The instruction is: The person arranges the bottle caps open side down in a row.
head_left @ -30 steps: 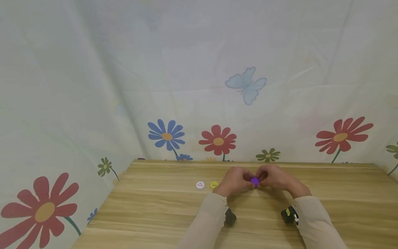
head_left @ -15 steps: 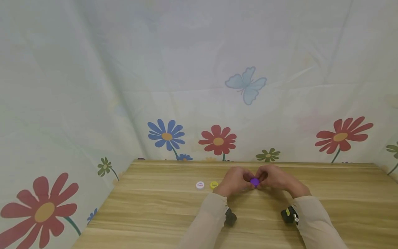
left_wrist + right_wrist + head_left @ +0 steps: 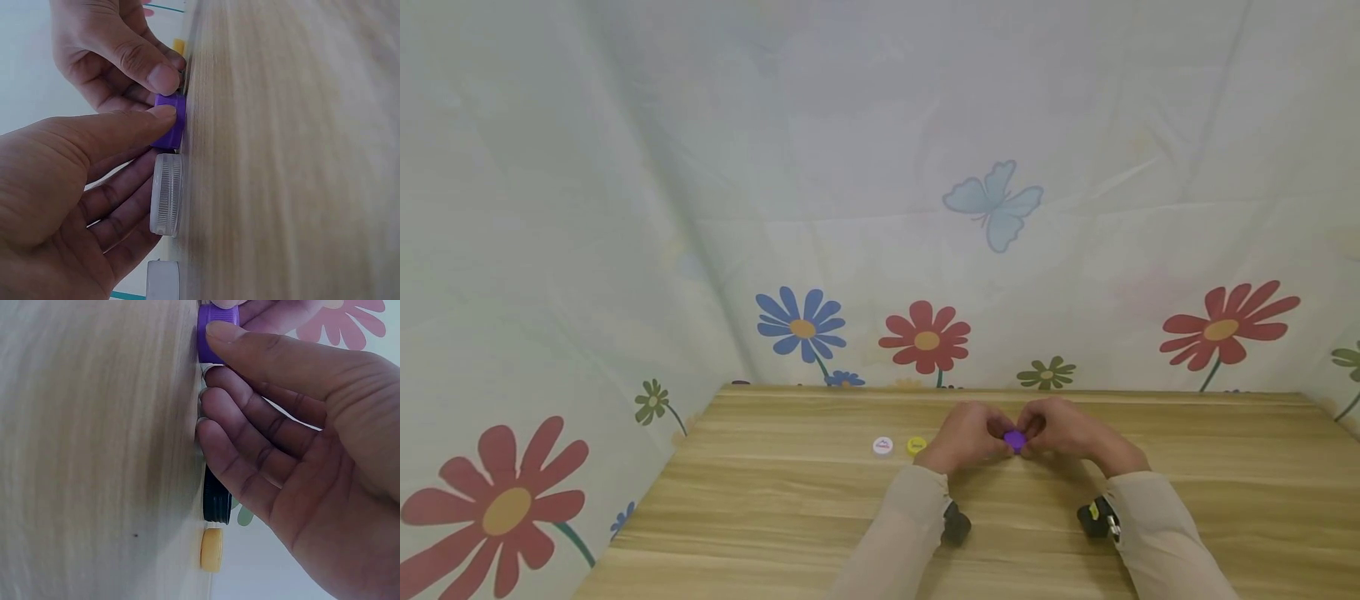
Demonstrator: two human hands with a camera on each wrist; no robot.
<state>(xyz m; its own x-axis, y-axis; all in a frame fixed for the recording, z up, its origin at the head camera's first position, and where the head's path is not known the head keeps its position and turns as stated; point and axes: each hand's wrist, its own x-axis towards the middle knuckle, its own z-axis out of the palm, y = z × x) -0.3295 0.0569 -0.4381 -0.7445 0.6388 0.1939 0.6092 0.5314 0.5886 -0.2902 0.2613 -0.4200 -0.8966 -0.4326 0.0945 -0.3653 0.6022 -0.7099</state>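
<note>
Between the two hands is a purple bottle cap [image 3: 1015, 441], low at the wooden tabletop. My left hand [image 3: 968, 435] pinches it from the left, the thumb [image 3: 140, 125] lying on its ridged side in the left wrist view. From the other side my right hand [image 3: 1060, 428] pinches it too, thumb [image 3: 269, 353] against the cap in the right wrist view. Beside my left fingers stands a clear ridged cap [image 3: 166, 195], with a white cap [image 3: 162, 279] nearer the camera. Beyond my right fingers are a dark cap [image 3: 217, 499] and an orange-yellow cap [image 3: 211, 550].
Left of the hands, a white cap with red print [image 3: 883, 446] and a yellow cap [image 3: 916, 446] lie on the wooden table [image 3: 775, 508]. A flower-printed cloth [image 3: 850, 167] hangs behind the table and along its left side.
Both hands stay almost in place. The purple cap has tipped and dropped slightly towards the near side, so more of its face shows to the head camera.
</note>
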